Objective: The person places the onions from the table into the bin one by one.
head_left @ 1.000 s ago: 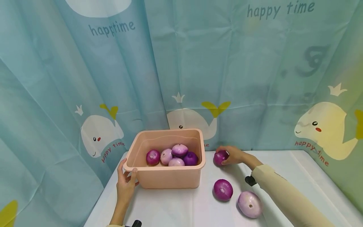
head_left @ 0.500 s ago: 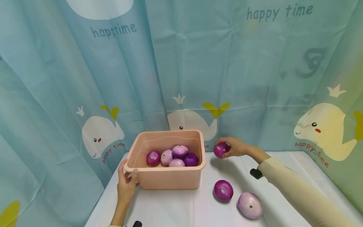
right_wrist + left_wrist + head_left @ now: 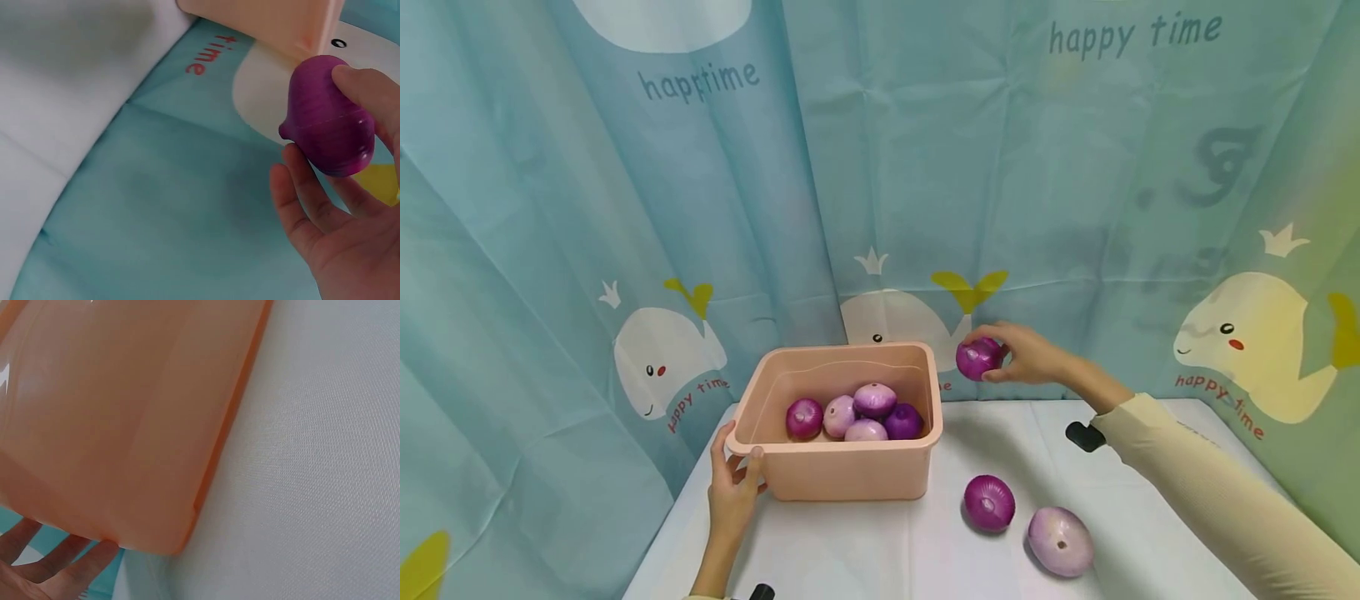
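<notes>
My right hand [image 3: 1026, 357] holds a purple onion [image 3: 978, 358] between thumb and fingers, raised above the table to the right of the bin. The right wrist view shows the same onion [image 3: 328, 119] with its pointed tip, the thumb on one side and fingertips on the other. With the left hand [image 3: 732, 492] I grip the front left corner of a pink plastic bin [image 3: 850, 473]. Fingertips [image 3: 103, 550] press its side in the left wrist view. Inside the bin lie several onions, among them a dark purple one [image 3: 904, 422] and a pale one [image 3: 867, 430].
On the white table [image 3: 820, 554], right of the bin, lie a purple onion [image 3: 988, 504] and a pale onion [image 3: 1061, 542]. A blue curtain [image 3: 925, 167] printed with whales hangs right behind the table and bin.
My right hand has lifted the purple onion off the table, up and slightly left toward the bin's right side. The left hand and the bin have stayed in place.
</notes>
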The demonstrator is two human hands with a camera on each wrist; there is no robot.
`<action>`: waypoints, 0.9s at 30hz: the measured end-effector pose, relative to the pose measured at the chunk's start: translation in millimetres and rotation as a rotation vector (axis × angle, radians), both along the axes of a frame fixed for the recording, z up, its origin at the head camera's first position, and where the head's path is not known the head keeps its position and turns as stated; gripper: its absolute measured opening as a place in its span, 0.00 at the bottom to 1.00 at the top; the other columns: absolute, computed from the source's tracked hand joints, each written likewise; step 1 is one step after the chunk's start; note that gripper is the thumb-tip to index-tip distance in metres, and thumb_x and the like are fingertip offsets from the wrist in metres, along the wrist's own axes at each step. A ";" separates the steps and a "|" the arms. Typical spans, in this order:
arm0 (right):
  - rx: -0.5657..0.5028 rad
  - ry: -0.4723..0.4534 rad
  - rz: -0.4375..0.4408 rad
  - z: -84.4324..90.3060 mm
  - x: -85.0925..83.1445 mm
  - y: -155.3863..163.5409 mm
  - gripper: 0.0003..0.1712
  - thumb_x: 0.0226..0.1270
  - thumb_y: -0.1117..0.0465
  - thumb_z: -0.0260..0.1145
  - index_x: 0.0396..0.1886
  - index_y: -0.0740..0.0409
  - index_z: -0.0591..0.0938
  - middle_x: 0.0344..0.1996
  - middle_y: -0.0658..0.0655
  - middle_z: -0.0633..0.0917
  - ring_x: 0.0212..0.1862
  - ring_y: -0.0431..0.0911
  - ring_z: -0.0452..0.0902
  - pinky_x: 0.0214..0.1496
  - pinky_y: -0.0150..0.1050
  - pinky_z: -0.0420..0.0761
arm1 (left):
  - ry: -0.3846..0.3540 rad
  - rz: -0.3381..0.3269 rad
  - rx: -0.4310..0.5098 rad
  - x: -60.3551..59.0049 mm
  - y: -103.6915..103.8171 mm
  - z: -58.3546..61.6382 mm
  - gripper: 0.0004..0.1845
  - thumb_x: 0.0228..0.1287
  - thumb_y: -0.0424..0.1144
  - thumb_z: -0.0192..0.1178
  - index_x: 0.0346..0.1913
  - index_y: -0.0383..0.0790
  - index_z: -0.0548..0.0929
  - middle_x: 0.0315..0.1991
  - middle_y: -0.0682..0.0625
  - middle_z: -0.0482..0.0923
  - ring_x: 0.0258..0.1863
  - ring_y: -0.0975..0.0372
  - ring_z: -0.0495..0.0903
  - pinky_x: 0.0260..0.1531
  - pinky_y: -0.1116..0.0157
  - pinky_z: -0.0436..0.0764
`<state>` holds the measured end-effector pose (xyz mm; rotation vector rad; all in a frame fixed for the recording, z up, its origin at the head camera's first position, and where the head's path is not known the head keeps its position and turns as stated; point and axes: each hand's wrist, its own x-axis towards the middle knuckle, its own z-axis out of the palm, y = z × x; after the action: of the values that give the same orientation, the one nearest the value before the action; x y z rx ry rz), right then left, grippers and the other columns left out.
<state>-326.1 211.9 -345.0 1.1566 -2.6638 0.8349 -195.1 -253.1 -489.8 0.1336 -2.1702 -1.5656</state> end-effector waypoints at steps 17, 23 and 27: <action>-0.047 0.035 -0.055 18.8 -0.5 -4.3 0.31 0.56 0.66 0.80 0.61 0.56 0.82 0.51 0.64 0.80 0.42 0.52 0.83 0.44 0.47 0.88 | 0.002 -0.005 0.011 -0.2 0.2 -0.2 0.36 0.79 0.43 0.56 0.81 0.56 0.52 0.68 0.31 0.72 0.39 0.75 0.80 0.37 0.54 0.89; -0.042 0.042 -0.055 21.2 -1.4 -6.1 0.31 0.56 0.66 0.80 0.61 0.55 0.82 0.51 0.63 0.80 0.43 0.52 0.82 0.45 0.51 0.88 | -0.007 0.002 0.004 0.3 0.8 0.8 0.36 0.78 0.44 0.57 0.81 0.57 0.51 0.69 0.32 0.71 0.39 0.75 0.79 0.37 0.55 0.89; -0.030 0.033 -0.053 22.1 -1.9 -8.9 0.31 0.56 0.65 0.80 0.61 0.54 0.82 0.50 0.63 0.80 0.43 0.52 0.82 0.46 0.52 0.88 | -0.003 0.001 0.004 0.5 1.0 0.9 0.36 0.79 0.43 0.57 0.81 0.57 0.51 0.68 0.32 0.72 0.39 0.74 0.80 0.36 0.56 0.89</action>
<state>-328.0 202.9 -322.9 1.0780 -2.6336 0.8363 -194.6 -252.1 -488.9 0.1383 -2.1690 -1.5707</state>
